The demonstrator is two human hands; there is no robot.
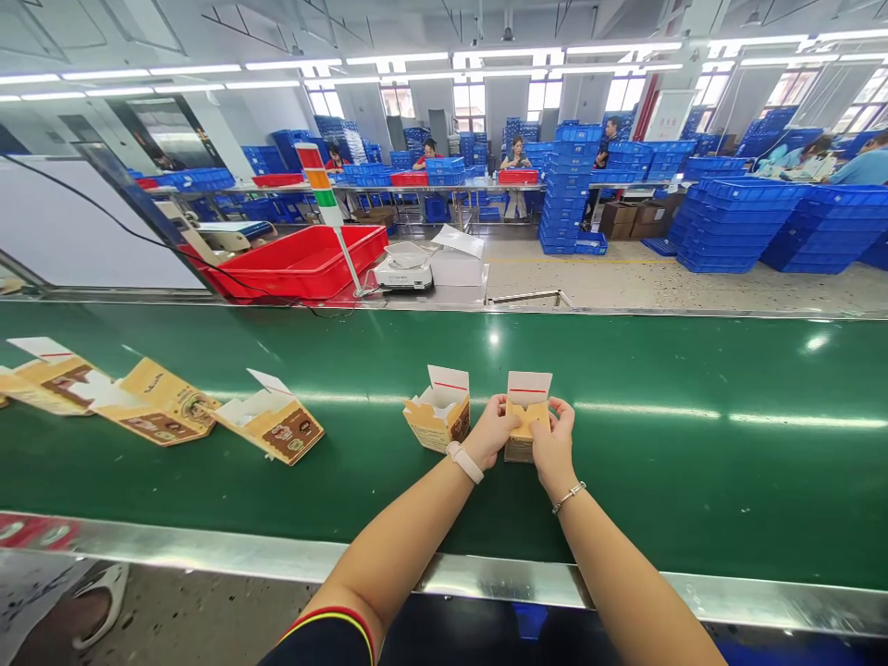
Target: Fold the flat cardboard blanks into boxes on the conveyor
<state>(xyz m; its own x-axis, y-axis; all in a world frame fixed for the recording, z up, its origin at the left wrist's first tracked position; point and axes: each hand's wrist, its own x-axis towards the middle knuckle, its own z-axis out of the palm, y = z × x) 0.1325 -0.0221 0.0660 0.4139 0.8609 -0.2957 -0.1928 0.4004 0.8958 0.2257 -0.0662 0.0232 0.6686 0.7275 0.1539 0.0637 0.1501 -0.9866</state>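
Note:
A small yellow-and-brown carton (519, 450) stands upright on the green conveyor belt, its white top flap with a red strip raised at the back. My left hand (491, 431) grips its left side, thumb on the yellow inner flap. On the right side my right hand (553, 439) holds the same carton, thumb pressing near the flap and fingers curled behind. Just left of my left hand, apart from it, sits a second carton (436, 421) with its top open. What is inside the held carton is hidden.
Several more open cartons (288, 430) lie tilted on the belt (694, 481) at the left. Beyond its metal edge stand a red bin (298, 268), a weighing scale (403, 270), a white box (458, 264) and a signal light (319, 185). Blue crate stacks (739, 227) and seated people are farther back.

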